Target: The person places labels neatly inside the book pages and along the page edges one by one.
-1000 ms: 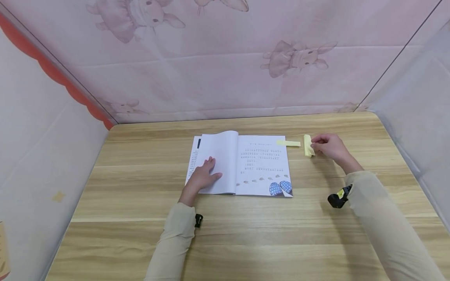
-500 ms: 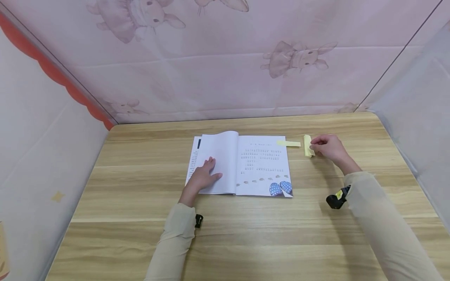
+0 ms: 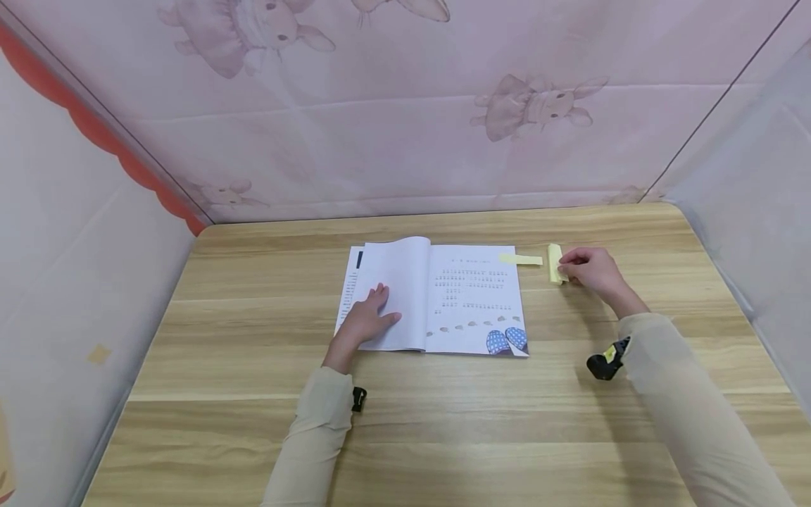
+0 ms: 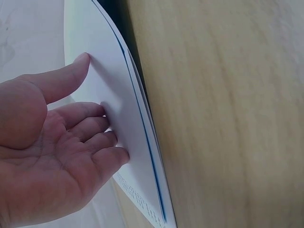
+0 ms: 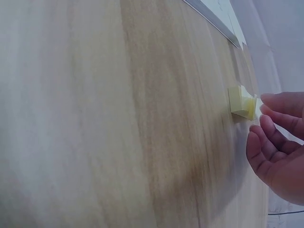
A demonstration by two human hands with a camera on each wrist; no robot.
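An open book (image 3: 475,296) lies on the table, its right page printed with text and blue dotted shapes. On its blank left page (image 3: 395,282) rests my left hand (image 3: 369,317), fingers spread; the left wrist view shows the fingertips against the paper. A pale yellow sticky strip (image 3: 529,260) juts out past the book's right edge near the top. Further right stands a small pad of yellow sticky notes (image 3: 554,260). My right hand (image 3: 595,271) pinches the raised edge of a sticky note (image 5: 257,107) on that pad between thumb and forefinger, its other fingers curled in.
The wooden table (image 3: 405,436) reaches back to a pink wall covering (image 3: 405,141) with rabbit prints. Pale side walls stand left and right. A black wrist camera (image 3: 608,359) hangs beneath the right sleeve.
My right hand has shifted very slightly down and left, still pinching at the sticky note pad. The left hand and the book stay where they were.
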